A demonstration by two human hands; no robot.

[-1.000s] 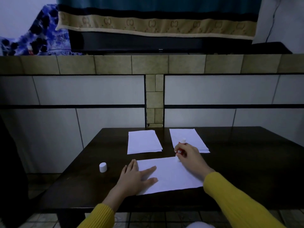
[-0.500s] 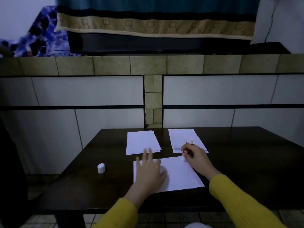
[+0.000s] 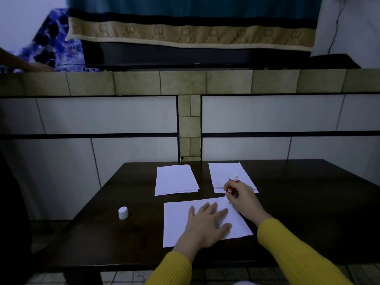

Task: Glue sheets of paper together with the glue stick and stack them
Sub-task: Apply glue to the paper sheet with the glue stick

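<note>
Since a moment ago, our left hand (image 3: pixel 207 225) has slid rightward across the near sheet (image 3: pixel 178 221).

Spread flat, it presses that sheet, lying low and centre on the tabletop (image 3: pixel 308 202); bare wood stays free on both sides. Our right hand (image 3: pixel 241 195) is closed round the glue stick (image 3: pixel 232 186), tipped onto the sheet's upper right corner. Two paper stacks (image 3: pixel 174 179) lie beyond, the cap (image 3: pixel 123 212) lower left.
</note>
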